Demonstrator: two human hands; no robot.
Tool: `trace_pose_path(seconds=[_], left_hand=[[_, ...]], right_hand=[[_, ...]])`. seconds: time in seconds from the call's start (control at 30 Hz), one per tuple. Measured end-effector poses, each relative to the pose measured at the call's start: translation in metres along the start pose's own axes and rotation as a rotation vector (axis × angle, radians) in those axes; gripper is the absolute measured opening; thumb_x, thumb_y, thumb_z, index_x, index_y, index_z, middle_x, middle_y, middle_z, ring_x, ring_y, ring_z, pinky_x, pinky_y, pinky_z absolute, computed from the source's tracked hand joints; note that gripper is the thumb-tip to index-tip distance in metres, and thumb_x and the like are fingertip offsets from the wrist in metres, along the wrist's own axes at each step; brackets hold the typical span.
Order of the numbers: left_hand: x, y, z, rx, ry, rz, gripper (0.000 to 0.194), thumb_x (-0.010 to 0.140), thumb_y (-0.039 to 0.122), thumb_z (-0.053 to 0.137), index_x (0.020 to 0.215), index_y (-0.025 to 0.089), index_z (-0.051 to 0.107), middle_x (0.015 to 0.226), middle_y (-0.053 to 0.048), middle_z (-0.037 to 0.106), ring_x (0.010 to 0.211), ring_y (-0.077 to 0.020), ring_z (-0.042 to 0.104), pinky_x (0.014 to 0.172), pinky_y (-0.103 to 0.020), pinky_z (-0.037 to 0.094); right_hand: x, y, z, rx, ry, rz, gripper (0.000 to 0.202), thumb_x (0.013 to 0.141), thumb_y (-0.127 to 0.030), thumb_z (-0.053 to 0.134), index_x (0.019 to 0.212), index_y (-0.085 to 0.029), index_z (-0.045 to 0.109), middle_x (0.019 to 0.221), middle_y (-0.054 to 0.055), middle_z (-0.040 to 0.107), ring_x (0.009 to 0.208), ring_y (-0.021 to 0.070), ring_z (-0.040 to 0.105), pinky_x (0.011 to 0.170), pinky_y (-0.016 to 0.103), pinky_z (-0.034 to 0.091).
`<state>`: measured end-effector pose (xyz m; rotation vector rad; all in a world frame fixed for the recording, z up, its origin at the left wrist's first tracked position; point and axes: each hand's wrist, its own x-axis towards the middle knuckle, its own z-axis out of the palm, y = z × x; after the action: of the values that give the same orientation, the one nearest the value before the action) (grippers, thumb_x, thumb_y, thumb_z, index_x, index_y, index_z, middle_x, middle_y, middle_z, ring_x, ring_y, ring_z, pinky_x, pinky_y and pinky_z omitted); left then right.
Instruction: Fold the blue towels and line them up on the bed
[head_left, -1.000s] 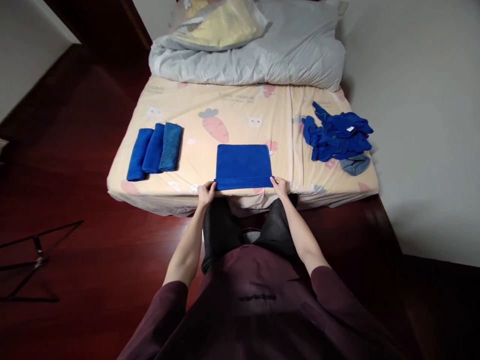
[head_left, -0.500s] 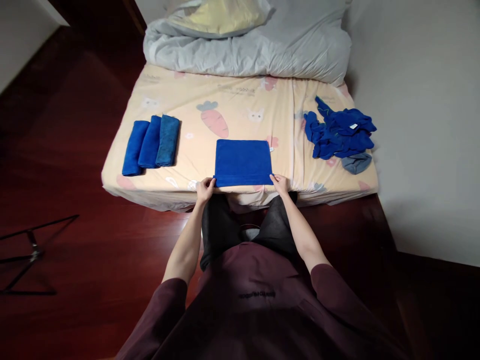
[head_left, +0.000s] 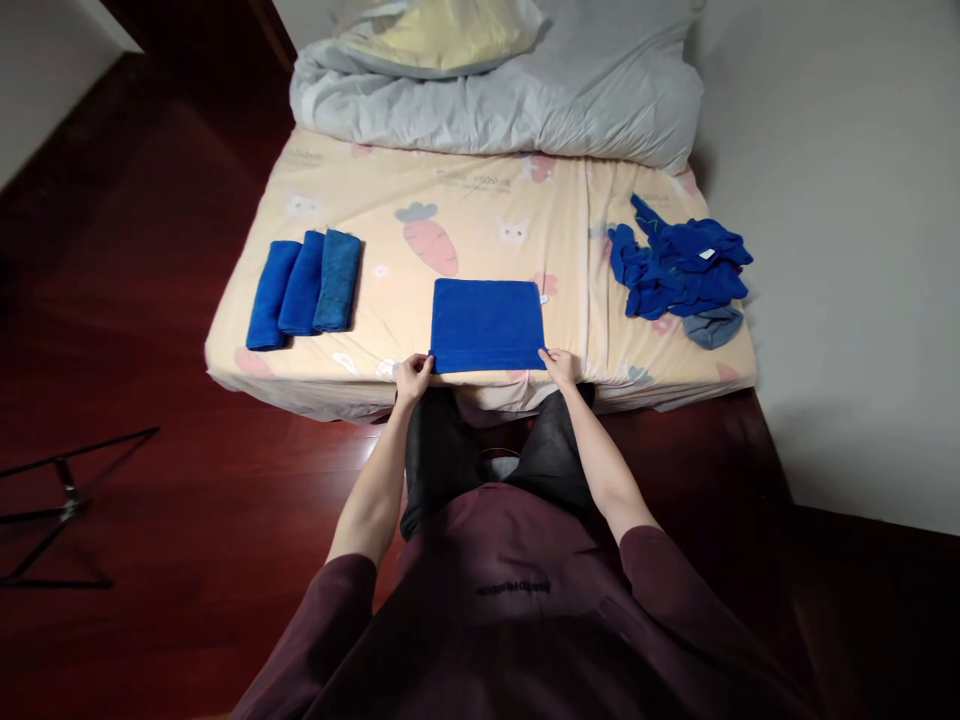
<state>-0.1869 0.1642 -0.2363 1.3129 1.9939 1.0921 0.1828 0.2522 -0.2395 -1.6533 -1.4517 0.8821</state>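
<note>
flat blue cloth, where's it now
In the head view, the cloth lies at the near edge of the bed, between three towels at left and a pile at right, near corners in left hand and right hand.

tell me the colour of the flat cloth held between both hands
The flat cloth is plain blue, seen in the head view, the only one.

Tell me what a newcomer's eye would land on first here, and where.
Probably the flat blue cloth, lying at the near edge of the carrot-print sheet, its near corners held by the left hand and the right hand. Next, the crumpled blue pile to its right and the three neat blue bundles to its left would likely draw the eye.
</note>
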Motion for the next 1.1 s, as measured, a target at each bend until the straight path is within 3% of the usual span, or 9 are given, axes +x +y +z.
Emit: trace_pose_path(seconds=[0.13,0.23,0.33,0.4,0.53,0.67,0.8,0.97,1.1], left_hand=[[0.0,0.001,0.005,0.024,0.011,0.004,0.027,0.09,0.043,0.06,0.087,0.018,0.068,0.081,-0.008,0.074,0.075,-0.0206,0.067,0.074,-0.031,0.053],[0.002,0.005,0.002,0.075,0.021,0.028,0.022,0.088,0.039,0.063,0.094,0.018,0.066,0.088,-0.009,0.072,0.078,-0.0212,0.066,0.079,-0.033,0.054],[0.002,0.011,-0.007,0.128,0.02,0.164,0.025,0.089,0.035,0.062,0.106,0.018,0.067,0.111,-0.014,0.069,0.096,-0.0242,0.068,0.092,-0.038,0.055],[0.0,0.014,-0.012,0.151,-0.054,0.319,0.029,0.094,0.036,0.056,0.114,0.018,0.067,0.126,-0.016,0.066,0.115,-0.0267,0.065,0.105,-0.042,0.051],[-0.005,0.017,-0.013,0.219,-0.287,0.524,0.04,0.097,0.039,0.053,0.129,0.018,0.065,0.146,-0.014,0.06,0.14,-0.0292,0.051,0.122,-0.05,0.039],[-0.003,0.008,-0.003,0.306,-0.412,0.558,0.054,0.09,0.03,0.055,0.141,0.013,0.059,0.15,-0.016,0.057,0.147,-0.0316,0.045,0.124,-0.052,0.036],[0.001,0.003,0.005,0.381,-0.384,0.54,0.061,0.083,0.015,0.052,0.144,0.013,0.056,0.151,-0.016,0.056,0.146,-0.0311,0.046,0.123,-0.05,0.036],[0.007,0.014,0.013,0.508,-0.344,0.514,0.052,0.086,0.011,0.051,0.136,0.018,0.061,0.145,-0.018,0.06,0.136,-0.0334,0.054,0.115,-0.05,0.04],[0.016,0.026,0.017,0.58,-0.342,0.517,0.04,0.092,0.012,0.047,0.126,0.019,0.065,0.123,-0.019,0.07,0.119,-0.0326,0.063,0.108,-0.049,0.042]], right_hand=[[0.002,-0.009,0.002,-0.135,0.032,0.034,0.035,0.079,-0.053,0.071,0.064,-0.022,0.064,0.066,0.005,0.071,0.069,0.023,0.068,0.066,0.03,0.051],[0.001,-0.022,0.003,-0.221,0.027,0.006,0.023,0.083,-0.042,0.07,0.077,-0.02,0.07,0.072,0.007,0.072,0.073,0.0235,0.069,0.072,0.032,0.053],[-0.004,-0.036,-0.002,-0.313,0.037,-0.198,0.024,0.091,-0.033,0.061,0.104,-0.018,0.073,0.102,0.013,0.075,0.093,0.0255,0.069,0.088,0.036,0.054],[-0.01,-0.043,-0.007,-0.385,-0.002,-0.381,0.029,0.096,-0.029,0.054,0.116,-0.017,0.072,0.122,0.016,0.072,0.113,0.0272,0.065,0.102,0.04,0.049],[-0.023,-0.045,-0.014,-0.492,-0.256,-0.615,0.035,0.101,-0.03,0.051,0.129,-0.019,0.07,0.14,0.012,0.066,0.133,0.0264,0.057,0.116,0.043,0.039],[-0.03,-0.035,-0.015,-0.596,-0.389,-0.584,0.043,0.098,-0.029,0.058,0.14,-0.02,0.065,0.151,0.011,0.058,0.143,0.0272,0.05,0.119,0.047,0.036],[-0.027,-0.03,-0.013,-0.629,-0.402,-0.531,0.048,0.098,-0.026,0.057,0.145,-0.021,0.06,0.155,0.009,0.055,0.145,0.0258,0.049,0.118,0.046,0.038],[-0.017,-0.042,-0.005,-0.75,-0.436,-0.512,0.055,0.09,-0.012,0.057,0.145,-0.017,0.06,0.149,0.013,0.06,0.138,0.0307,0.054,0.114,0.047,0.04],[-0.014,-0.054,0.003,-0.853,-0.433,-0.495,0.057,0.087,-0.005,0.054,0.143,-0.015,0.062,0.135,0.019,0.067,0.126,0.0347,0.059,0.108,0.049,0.041]])
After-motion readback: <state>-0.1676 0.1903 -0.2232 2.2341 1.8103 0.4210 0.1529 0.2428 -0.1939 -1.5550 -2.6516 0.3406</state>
